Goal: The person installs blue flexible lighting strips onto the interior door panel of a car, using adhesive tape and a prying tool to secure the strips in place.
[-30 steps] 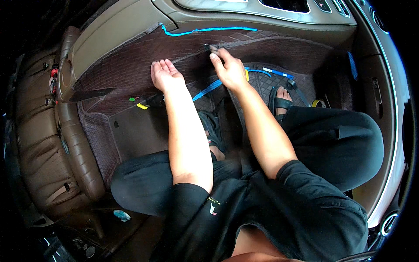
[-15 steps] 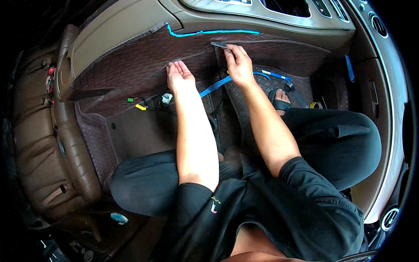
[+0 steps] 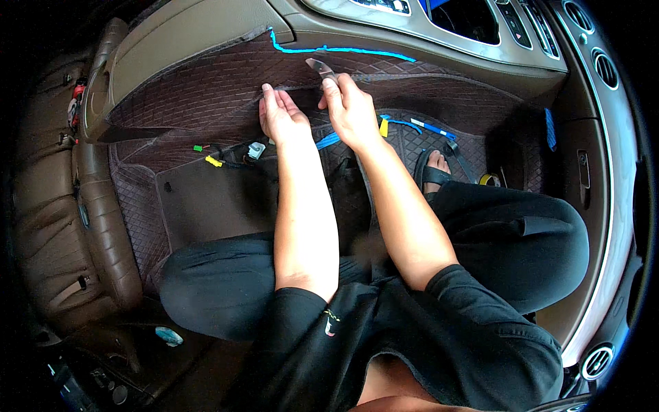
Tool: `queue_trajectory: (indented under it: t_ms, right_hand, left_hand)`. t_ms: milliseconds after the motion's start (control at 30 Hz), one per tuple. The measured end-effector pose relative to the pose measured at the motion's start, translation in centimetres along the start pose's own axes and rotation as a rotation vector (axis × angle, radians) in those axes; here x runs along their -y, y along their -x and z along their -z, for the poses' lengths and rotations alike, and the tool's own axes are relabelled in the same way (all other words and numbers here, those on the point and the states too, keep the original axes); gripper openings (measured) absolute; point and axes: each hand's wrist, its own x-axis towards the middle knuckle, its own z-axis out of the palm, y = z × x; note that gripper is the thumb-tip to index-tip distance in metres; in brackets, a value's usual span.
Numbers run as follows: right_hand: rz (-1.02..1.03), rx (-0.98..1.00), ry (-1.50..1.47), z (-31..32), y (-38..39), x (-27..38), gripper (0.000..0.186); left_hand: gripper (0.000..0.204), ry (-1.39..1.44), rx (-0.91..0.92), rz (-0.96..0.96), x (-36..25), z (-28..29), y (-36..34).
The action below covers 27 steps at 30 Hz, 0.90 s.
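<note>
I sit in a car footwell lined with a dark brown quilted mat [image 3: 206,89]. My left hand [image 3: 280,115] lies flat, fingers together, pressing the mat along a seam. My right hand [image 3: 350,108] grips a small grey flat tool [image 3: 319,67] whose tip pokes into the same seam just below the tan console trim [image 3: 199,31]. A bright blue line [image 3: 336,49] runs along the mat's upper edge.
Loose wires with yellow, green and grey connectors [image 3: 237,152] lie on the floor mat left of my left arm. Blue tape strips [image 3: 425,126] and a yellow roll [image 3: 489,180] lie near my sandalled foot [image 3: 432,170]. A tan seat [image 3: 62,206] stands at left.
Both hands have slid rightward and further up along the mat's seam. The right hand's tool now sits at the seam under the trim.
</note>
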Motion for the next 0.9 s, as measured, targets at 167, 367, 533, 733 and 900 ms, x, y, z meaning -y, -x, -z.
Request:
queue_trajectory:
  t_ms: [167, 367, 533, 733, 900]
  right_hand:
    - [-0.151, 0.051, -0.025, 0.8, -0.4, 1.7, 0.037]
    - [-0.210, 0.099, -0.030, 1.0, -0.8, 2.1, 0.036]
    - [-0.261, 0.106, -0.112, 0.5, -0.7, 1.6, 0.036]
    - [-0.516, 0.211, -0.523, 0.3, -0.4, 3.1, 0.028]
    - [-0.665, 0.307, -0.759, 0.5, -0.4, 4.7, 0.021]
  left_hand:
    - [0.063, -0.005, -0.050, -0.016, 0.0, -0.5, 0.5]
    - [0.062, -0.003, -0.013, -0.056, 0.2, -0.4, 0.4]
    - [0.059, -0.010, 0.027, -0.068, 0.2, -0.2, 0.5]
    - [0.056, -0.046, 0.018, -0.059, 0.0, -0.1, 0.7]
    - [0.047, -0.095, 0.059, -0.033, -0.9, 0.3, 0.6]
